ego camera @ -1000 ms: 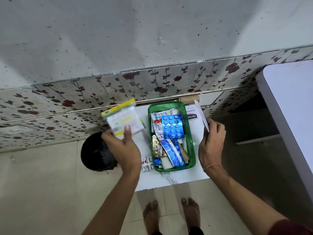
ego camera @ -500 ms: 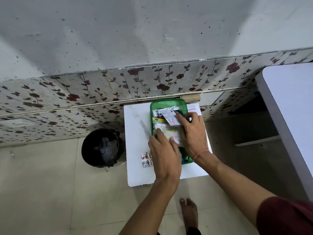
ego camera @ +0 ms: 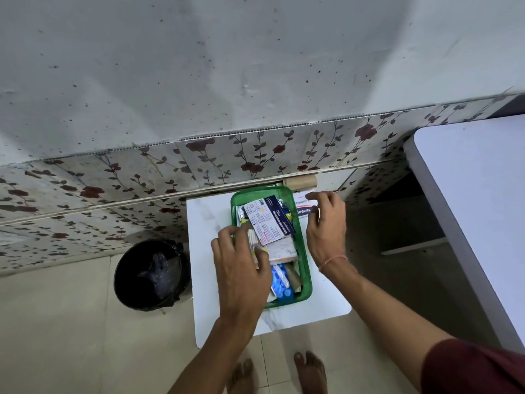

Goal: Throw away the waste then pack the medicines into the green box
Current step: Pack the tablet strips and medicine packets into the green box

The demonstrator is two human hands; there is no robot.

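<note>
Speckled white wall [ego camera: 255, 66], rose-patterned tiles [ego camera: 250, 155], beige, possibly tiled floor [ego camera: 56, 322].

One green box [ego camera: 307, 268], one white bench [ego camera: 211, 251], one black bin [ego camera: 150, 275]. Two hands: left hand [ego camera: 241, 268], right hand [ego camera: 326, 231]; two bare feet [ego camera: 309, 373]. Inside box: one white dressing packet [ego camera: 270, 220], one blue blister strip [ego camera: 279, 282]; remaining packets too overlapped to count.

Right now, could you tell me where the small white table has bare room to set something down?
The white table is bare left of the green box, from the back edge to the left hand, and along the front edge. The box is crowded with medicine packs, and the right hand covers a packet beside it.
</note>
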